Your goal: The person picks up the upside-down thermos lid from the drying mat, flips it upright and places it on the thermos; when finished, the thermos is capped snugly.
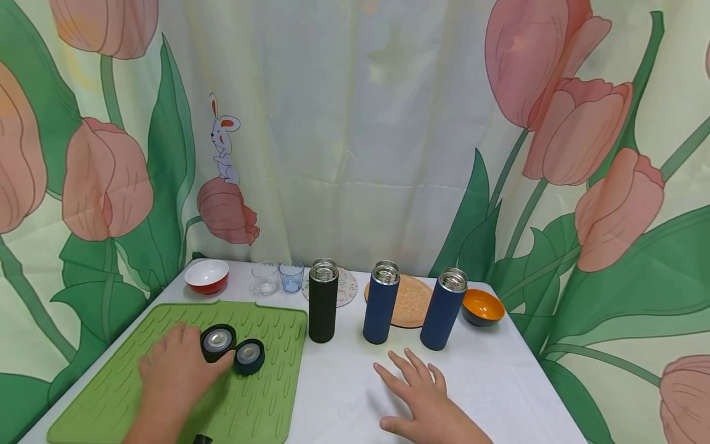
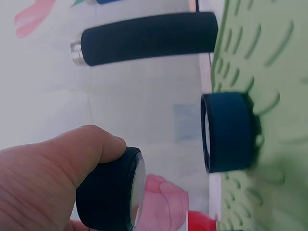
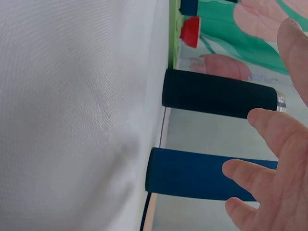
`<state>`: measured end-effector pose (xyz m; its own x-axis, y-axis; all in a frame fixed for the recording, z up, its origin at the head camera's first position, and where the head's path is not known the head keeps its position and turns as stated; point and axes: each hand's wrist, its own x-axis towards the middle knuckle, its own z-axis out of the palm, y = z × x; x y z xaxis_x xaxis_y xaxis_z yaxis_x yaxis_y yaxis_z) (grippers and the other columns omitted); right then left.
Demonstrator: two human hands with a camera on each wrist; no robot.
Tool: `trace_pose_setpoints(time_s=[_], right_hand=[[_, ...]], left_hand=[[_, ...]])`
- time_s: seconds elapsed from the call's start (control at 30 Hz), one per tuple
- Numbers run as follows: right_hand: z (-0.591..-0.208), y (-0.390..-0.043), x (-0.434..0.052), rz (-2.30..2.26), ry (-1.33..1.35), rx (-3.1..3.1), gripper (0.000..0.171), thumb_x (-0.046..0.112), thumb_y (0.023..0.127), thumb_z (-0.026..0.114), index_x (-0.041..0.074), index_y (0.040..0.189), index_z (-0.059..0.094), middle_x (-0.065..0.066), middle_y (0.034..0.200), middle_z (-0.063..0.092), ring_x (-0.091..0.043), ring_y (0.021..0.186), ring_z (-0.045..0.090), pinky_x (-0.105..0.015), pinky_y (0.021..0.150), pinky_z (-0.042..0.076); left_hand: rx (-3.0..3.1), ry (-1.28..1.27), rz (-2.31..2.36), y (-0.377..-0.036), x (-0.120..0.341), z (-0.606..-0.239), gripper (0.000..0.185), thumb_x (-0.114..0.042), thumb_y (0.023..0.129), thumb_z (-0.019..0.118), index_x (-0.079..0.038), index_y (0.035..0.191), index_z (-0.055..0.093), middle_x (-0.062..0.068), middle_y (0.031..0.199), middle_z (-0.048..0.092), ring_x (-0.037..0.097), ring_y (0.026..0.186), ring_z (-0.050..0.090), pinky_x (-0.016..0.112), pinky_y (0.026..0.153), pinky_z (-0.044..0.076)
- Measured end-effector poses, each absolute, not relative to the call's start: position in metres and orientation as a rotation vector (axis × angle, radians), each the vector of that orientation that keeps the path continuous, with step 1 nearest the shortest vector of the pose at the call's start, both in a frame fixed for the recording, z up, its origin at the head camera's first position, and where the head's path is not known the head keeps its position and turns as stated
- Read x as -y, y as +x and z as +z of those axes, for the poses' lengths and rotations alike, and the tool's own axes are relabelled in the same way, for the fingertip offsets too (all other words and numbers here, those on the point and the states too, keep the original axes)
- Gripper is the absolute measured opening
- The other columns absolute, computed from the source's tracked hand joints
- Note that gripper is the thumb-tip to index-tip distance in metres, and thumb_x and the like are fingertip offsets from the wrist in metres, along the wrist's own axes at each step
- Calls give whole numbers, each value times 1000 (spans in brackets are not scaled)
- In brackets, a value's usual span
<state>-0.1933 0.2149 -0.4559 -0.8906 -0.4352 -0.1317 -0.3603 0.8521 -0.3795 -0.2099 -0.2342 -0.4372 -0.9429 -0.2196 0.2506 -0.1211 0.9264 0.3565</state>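
Note:
My left hand (image 1: 177, 370) grips a dark bottle lid (image 2: 108, 190) between thumb and fingers, above the green mat. Its silvery inside faces up in the head view. A second dark lid (image 1: 249, 356), dark blue in the left wrist view, rests on the mat close by with its inside up. My right hand (image 1: 424, 401) hovers over the white table, fingers spread, holding nothing. Ahead of it stand two blue bottles (image 1: 381, 302) (image 1: 444, 308), both lidless with steel necks showing. A black bottle (image 1: 322, 302), also lidless, stands upright just right of the mat.
The green ridged mat (image 1: 277, 404) covers the table's left part. Along the back are a red-and-white bowl (image 1: 207, 277), two glass cups (image 1: 291, 277), a patterned round mat (image 1: 346, 288), a tan round board (image 1: 413, 302) and an orange-and-black bowl (image 1: 484, 307). A tulip-print curtain (image 1: 355, 154) hangs behind.

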Motion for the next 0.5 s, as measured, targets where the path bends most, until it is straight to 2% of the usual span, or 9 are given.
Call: trace_pose_setpoints(time_s=[0.2, 0.33, 0.5], right_hand=[[-456, -193, -215, -513, -620, -2824, 85, 66, 91, 72, 41, 165, 37, -13, 174, 31, -51, 159, 18, -88, 115, 10], [-455, -193, -215, -507, -618, -2828, 85, 65, 92, 72, 40, 165, 37, -14, 173, 32, -51, 159, 19, -88, 115, 10], [-455, -193, -214, -523, -606, -2814, 84, 64, 92, 72, 38, 165, 38, -14, 173, 32, -52, 159, 19, -88, 116, 10]], left_hand=[[2813, 165, -459, -210, 219, -436, 90, -64, 80, 83, 5, 132, 58, 38, 153, 44, 62, 131, 48, 84, 95, 39], [2764, 42, -459, -210, 206, -436, 81, -60, 77, 86, 3, 124, 64, 37, 150, 50, 59, 128, 55, 79, 95, 45], [2751, -101, -510, -210, 187, -440, 77, -57, 77, 88, -1, 124, 67, 34, 150, 54, 58, 129, 57, 76, 98, 47]])
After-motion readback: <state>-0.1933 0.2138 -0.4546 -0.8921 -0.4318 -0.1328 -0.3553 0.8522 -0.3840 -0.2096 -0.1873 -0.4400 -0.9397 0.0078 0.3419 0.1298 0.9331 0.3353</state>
